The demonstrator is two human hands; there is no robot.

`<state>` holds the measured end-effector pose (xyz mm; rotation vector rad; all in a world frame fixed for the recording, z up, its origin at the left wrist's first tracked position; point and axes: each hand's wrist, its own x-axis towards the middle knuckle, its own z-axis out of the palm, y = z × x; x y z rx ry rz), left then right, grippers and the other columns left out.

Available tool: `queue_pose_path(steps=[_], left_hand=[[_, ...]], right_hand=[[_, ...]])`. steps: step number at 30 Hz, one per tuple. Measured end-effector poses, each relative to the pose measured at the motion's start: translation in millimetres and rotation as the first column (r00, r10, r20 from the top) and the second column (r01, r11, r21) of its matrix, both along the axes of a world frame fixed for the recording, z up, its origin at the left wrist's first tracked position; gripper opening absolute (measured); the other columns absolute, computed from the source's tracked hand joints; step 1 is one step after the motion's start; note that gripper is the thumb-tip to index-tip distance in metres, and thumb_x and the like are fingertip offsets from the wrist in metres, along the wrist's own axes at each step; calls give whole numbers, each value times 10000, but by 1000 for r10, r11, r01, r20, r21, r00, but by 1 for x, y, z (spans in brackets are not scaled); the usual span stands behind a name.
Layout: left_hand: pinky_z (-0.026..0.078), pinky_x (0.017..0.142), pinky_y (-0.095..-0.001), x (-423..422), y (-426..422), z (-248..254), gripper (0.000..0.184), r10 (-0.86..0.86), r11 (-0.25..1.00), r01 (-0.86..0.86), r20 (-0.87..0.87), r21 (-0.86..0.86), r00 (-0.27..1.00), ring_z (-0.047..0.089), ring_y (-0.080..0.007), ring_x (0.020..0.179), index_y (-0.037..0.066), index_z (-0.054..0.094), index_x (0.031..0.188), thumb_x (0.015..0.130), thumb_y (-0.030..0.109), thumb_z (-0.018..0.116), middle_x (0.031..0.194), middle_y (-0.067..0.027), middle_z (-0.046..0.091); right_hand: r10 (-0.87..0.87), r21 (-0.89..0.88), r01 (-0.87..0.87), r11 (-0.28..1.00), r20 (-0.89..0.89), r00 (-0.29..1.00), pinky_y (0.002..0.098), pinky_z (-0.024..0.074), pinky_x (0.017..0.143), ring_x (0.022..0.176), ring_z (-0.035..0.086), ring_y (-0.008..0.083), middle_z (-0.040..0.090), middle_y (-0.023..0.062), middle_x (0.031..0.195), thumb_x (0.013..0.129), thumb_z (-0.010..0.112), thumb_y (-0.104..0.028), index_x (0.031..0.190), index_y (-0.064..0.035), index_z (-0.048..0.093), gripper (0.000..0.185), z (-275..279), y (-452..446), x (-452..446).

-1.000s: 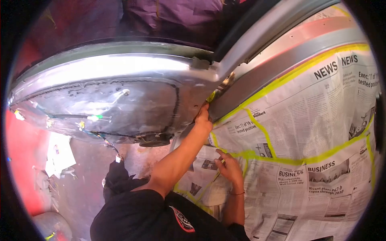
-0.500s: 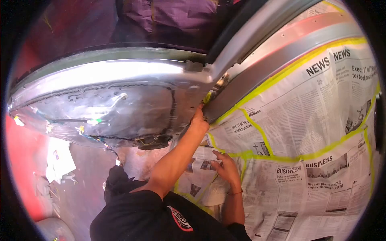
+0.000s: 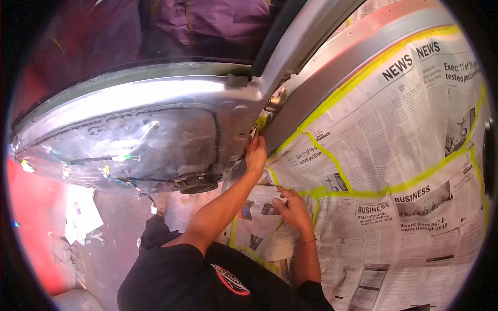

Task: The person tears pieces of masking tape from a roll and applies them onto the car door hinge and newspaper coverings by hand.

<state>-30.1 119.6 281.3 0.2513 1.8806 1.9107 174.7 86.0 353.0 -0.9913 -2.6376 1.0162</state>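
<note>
My left hand (image 3: 255,151) reaches to the hinge-side edge of a bare grey vehicle door (image 3: 181,135). Its fingers are pinched together at a small light and dark piece, too small to make out, just below some yellow-green material (image 3: 261,122) in the gap. A metal hinge part (image 3: 274,102) shows above that. Lower right, my right hand (image 3: 291,208) is open, thumb and fingers apart, in front of newspaper sheets (image 3: 384,140) joined with yellow tape (image 3: 363,194). Whether it touches the paper I cannot tell.
Loose wires with connectors (image 3: 136,188) hang from the door's lower edge. A white sheet (image 3: 83,215) lies at the left, near a red surface (image 3: 31,223). Purple covering (image 3: 223,28) shows behind the door frame, and a grey pillar (image 3: 295,46) slants up to the right.
The view has shifted, moving the door and papered panel left. My left hand's fingers and the small piece at the door edge show more clearly. My right hand stays open in front of the paper.
</note>
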Motion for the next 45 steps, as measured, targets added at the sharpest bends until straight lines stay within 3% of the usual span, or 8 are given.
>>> queue_pose_path(steps=[5, 10, 13, 22, 23, 25, 37, 45], left_hand=[[307, 1071, -435, -11, -10, 35, 482, -72, 984, 50, -127, -170, 989, 377, -378, 1309, 133, 506, 1360, 965, 373, 368, 1391, -214, 447], [430, 936, -472, -17, 15, 46, 393, -43, 943, -12, -158, -334, 987, 501, -434, 1151, 12, 578, 1206, 916, 217, 409, 1227, -255, 557], [428, 934, -467, -16, 31, 5, 387, 72, 951, -209, -494, -227, 867, 509, -455, 1116, -39, 563, 1192, 894, 150, 406, 1187, -282, 559], [414, 940, -479, -6, -7, 45, 364, 0, 978, -145, -702, -148, 712, 533, -427, 1086, -110, 515, 1176, 839, 25, 495, 1136, -302, 546], [414, 940, -479, -3, -8, 46, 364, 5, 978, -150, -704, -145, 711, 533, -427, 1086, -110, 515, 1176, 839, 25, 495, 1136, -302, 546], [421, 962, -455, 2, -10, 49, 383, 158, 975, -134, -133, 177, 978, 553, -420, 1106, -105, 489, 1206, 836, -6, 480, 1192, -304, 550], [383, 1016, -426, 9, -20, 31, 456, 124, 992, -102, -503, 71, 855, 492, -406, 1202, 20, 514, 1278, 831, -32, 439, 1258, -226, 549], [386, 1009, -427, -14, -8, 28, 413, 110, 994, -87, -423, 72, 899, 500, -391, 1185, 21, 566, 1220, 825, -3, 449, 1251, -229, 549]], right_hand=[[90, 161, -85, 983, -25, 996, 340, 506, 663, 658, 621, 235, 629, 173, 960, 844, 683, -234, 1247, -57, 593, 450, -13, 3, 4], [67, 49, -68, 996, 30, 997, 430, 484, 796, 910, 610, 381, 610, 235, 1009, 878, 633, -268, 1274, -30, 546, 470, -6, -5, 9], [91, 51, -94, 994, 52, 994, 433, 485, 789, 886, 616, 377, 627, 229, 955, 873, 637, -271, 1276, -24, 537, 483, -9, -3, 11], [95, 76, -102, 992, 89, 991, 423, 489, 775, 868, 631, 350, 649, 218, 921, 854, 656, -280, 1259, -10, 549, 499, -3, -1, 11], [99, 79, -106, 991, 87, 991, 423, 489, 775, 868, 631, 350, 649, 218, 921, 854, 656, -280, 1259, -10, 549, 499, -1, -2, 11], [49, 64, -57, 996, 120, 992, 426, 489, 785, 870, 630, 355, 648, 221, 948, 846, 666, -285, 1261, -11, 548, 511, 2, -2, 11], [58, 108, -64, 992, 56, 997, 456, 472, 848, 968, 600, 409, 611, 266, 1051, 852, 658, -293, 1270, -18, 542, 514, -3, -2, 13], [44, 79, -50, 996, 80, 996, 446, 475, 830, 950, 603, 399, 610, 248, 1017, 856, 654, -302, 1281, -23, 536, 522, -2, -2, 13]])
